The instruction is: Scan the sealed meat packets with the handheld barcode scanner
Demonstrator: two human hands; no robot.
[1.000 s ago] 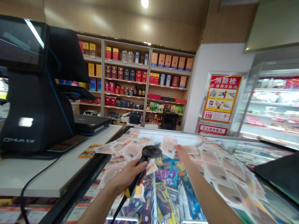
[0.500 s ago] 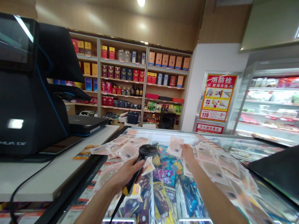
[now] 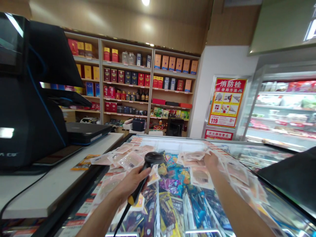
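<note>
My left hand (image 3: 133, 182) is wrapped round the handle of a black and yellow barcode scanner (image 3: 154, 158), its head tilted up and its cord trailing toward me. Over the right side of the freezer's glass top, my right hand (image 3: 211, 160) pinches the edge of a flat, clear sealed packet (image 3: 194, 156). The fingertips are partly hidden. Another flat packet (image 3: 200, 176) with a barcode label lies just below it. More such packets overlap in a pile (image 3: 235, 172) to the right and in a second pile (image 3: 130, 160) on the left, beyond the scanner.
Colourful wrapped ice creams (image 3: 172, 186) show through the glass. At left a black checkout terminal (image 3: 29, 108) stands on a white counter (image 3: 49, 194), near an orange packet (image 3: 85, 162). A dark panel (image 3: 291, 177) juts in at right. Shelves of boxes (image 3: 138, 79) line the back.
My right hand has moved right, toward the right-hand pile, and a packet below it has come into view. The left hand still holds the scanner. The view has shifted slightly.
</note>
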